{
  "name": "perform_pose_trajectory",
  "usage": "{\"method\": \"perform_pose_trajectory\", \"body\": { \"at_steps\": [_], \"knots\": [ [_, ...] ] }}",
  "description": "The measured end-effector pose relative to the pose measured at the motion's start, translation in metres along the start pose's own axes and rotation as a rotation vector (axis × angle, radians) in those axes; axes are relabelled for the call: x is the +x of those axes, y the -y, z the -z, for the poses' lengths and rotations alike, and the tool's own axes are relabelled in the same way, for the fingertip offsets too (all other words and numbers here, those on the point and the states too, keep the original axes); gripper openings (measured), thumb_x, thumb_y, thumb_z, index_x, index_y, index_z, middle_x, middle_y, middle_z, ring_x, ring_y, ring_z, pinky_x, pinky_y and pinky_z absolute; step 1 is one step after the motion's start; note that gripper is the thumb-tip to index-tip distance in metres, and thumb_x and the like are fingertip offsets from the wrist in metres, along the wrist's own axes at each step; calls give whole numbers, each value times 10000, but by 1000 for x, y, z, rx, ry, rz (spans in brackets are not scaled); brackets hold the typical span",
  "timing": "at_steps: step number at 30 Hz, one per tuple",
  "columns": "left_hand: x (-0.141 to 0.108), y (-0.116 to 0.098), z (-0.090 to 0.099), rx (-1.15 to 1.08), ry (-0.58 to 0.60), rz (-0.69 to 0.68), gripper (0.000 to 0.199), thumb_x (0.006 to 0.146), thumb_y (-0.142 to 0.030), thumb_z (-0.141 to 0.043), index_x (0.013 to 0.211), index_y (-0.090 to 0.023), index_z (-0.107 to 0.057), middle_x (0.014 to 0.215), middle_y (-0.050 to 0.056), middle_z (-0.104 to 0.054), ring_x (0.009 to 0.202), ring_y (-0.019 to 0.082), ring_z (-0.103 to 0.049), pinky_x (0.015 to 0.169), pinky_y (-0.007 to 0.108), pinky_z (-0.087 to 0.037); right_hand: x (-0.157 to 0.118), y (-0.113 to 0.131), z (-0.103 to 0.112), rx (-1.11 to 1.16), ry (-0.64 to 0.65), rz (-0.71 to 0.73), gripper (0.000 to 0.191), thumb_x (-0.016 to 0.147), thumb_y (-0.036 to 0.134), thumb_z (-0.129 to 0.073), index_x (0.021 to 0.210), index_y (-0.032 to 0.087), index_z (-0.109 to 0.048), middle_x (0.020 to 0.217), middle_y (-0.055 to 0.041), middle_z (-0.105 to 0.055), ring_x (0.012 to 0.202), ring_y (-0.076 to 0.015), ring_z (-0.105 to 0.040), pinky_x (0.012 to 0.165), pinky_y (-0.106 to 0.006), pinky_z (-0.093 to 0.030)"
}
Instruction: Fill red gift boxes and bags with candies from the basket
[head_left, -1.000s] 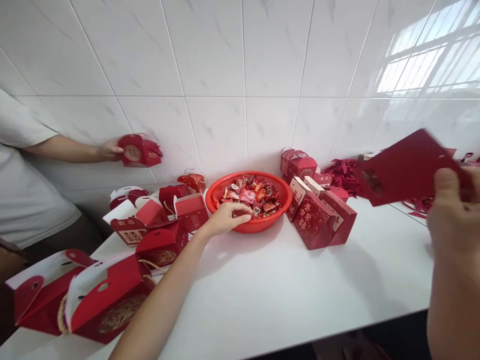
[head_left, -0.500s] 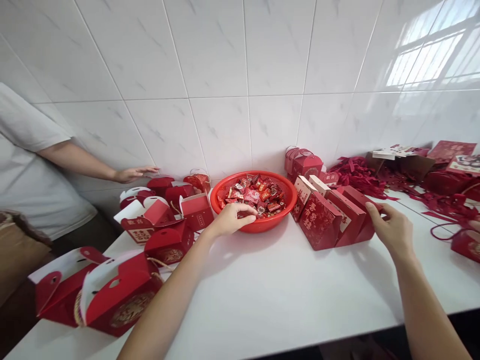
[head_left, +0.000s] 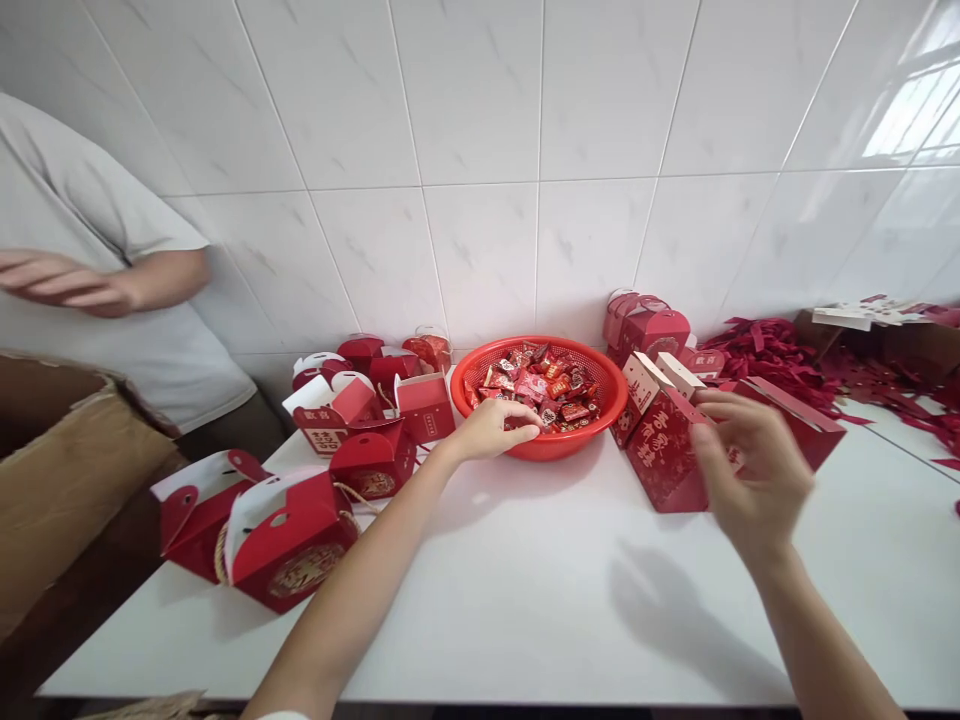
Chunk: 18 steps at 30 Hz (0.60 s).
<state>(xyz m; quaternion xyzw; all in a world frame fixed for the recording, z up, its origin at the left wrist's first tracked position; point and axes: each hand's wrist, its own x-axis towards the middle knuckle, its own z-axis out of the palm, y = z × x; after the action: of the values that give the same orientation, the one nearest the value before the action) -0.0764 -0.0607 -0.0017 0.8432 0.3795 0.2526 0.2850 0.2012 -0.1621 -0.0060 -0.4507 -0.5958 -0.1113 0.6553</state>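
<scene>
A red plastic basket (head_left: 541, 448) of wrapped candies (head_left: 551, 385) stands against the tiled wall. My left hand (head_left: 495, 428) is at its front left rim, thumb and fingers apart, with nothing visible between them. My right hand (head_left: 754, 470) is raised in front of the red cartons on the right, its fingers spread and slightly blurred, holding nothing. A red carton with gold print (head_left: 664, 455) stands just left of that hand. Another red carton (head_left: 799, 420) leans behind it to the right, and the hand partly hides the space between them.
Open red gift boxes with rope handles (head_left: 300, 560) stand on the left of the white table (head_left: 525, 600). Red ribbons (head_left: 772, 355) are heaped at the back right. At far left are another person's hand (head_left: 67, 283) and a torn cardboard box (head_left: 75, 490).
My right hand has come off the right-hand carton and moved left, and a gap now separates the cartons. The other person's arm has drawn back from the boxes. The view has shifted left.
</scene>
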Motion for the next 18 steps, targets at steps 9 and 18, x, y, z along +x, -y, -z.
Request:
{"method": "perform_pose_trajectory", "body": {
  "at_steps": [9, 18],
  "knots": [
    [7, -5, 24, -20, 259, 3, 293, 860, -356, -658, 1087, -198, -756, 1143, 59, -758, 1058, 228, -690, 928, 303, -502, -72, 7, -63, 244, 675, 158, 150, 945, 131, -483, 987, 215, -599, 1122, -119, -657, 611, -106, -616, 592, -268, -559],
    [7, -18, 148, 417, 278, 376, 155, 652, -104, -767, 789, -171, -742, 775, -7, -739, 685, 154, -624, 687, 234, -496, -86, 2, -61, 253, 738, 45, 157, 945, 149, -458, 937, 216, -600, 1128, -118, -662, 567, -99, -599, 543, -264, -543]
  ]
}}
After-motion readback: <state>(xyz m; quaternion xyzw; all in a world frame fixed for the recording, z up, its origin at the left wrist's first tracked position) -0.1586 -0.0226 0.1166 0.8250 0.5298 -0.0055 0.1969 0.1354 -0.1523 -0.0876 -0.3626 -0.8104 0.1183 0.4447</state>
